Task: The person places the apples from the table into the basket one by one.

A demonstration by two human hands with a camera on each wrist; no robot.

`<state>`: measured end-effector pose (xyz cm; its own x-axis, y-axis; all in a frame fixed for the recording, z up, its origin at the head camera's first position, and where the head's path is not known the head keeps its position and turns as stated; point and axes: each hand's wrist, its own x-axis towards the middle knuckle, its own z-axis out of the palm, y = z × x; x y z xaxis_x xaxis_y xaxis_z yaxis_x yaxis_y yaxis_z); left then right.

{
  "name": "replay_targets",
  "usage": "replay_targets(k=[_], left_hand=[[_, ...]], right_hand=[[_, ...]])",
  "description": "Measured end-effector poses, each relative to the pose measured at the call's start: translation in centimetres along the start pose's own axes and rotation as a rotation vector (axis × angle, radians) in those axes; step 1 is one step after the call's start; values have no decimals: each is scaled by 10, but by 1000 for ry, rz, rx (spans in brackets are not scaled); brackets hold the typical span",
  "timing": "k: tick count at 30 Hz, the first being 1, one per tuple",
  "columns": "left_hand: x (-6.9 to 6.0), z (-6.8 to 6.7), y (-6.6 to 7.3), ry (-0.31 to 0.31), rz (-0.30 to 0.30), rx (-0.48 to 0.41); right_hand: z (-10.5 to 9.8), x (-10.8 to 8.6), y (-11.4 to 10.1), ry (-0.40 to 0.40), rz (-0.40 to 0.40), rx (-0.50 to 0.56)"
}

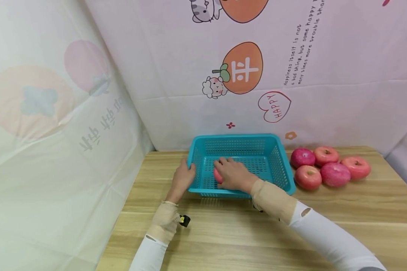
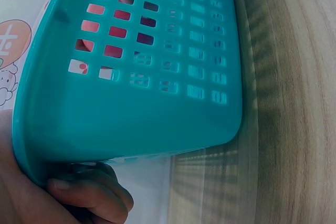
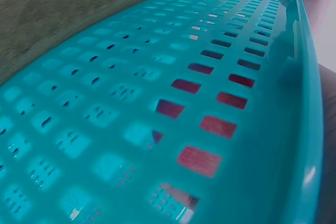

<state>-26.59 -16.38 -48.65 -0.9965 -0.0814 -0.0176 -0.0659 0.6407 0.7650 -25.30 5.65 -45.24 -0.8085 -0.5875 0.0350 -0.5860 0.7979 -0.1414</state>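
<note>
A blue-green plastic basket [image 1: 237, 137] with perforated sides stands at the back of the wooden table. My left hand [image 1: 184, 176] grips its left rim; in the left wrist view the fingers [image 2: 92, 195] curl beneath the rim. Inside the basket, toward the front left, my right hand [image 1: 235, 175] holds a red apple [image 1: 218, 175], mostly hidden under the fingers. Red patches of the apple [image 3: 199, 161] show through the basket holes in the right wrist view. Whether the apple touches the basket floor, I cannot tell.
To the right of the basket several apples sit close together, among them a dark pink one [image 1: 302, 157] and a paler one [image 1: 308, 177]. A printed cloth [image 1: 176, 120] hangs right behind the table [image 1: 224, 229], and another covers the left side.
</note>
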Motion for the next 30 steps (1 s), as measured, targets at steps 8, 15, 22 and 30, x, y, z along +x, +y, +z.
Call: replay_targets(k=[8,15,22,30], left_hand=[[1,0,0,13,7,23],[0,-1,1,22,10,47],[1,-2,1,27,12,70],[1,-2,1,8,8,50]], right_hand=[[0,10,-7,-34,-21,-4],[0,16,-11,-64,-33,18],[1,21,-12,-106,-51,26],[7,28,-13,-119,-95,-7]])
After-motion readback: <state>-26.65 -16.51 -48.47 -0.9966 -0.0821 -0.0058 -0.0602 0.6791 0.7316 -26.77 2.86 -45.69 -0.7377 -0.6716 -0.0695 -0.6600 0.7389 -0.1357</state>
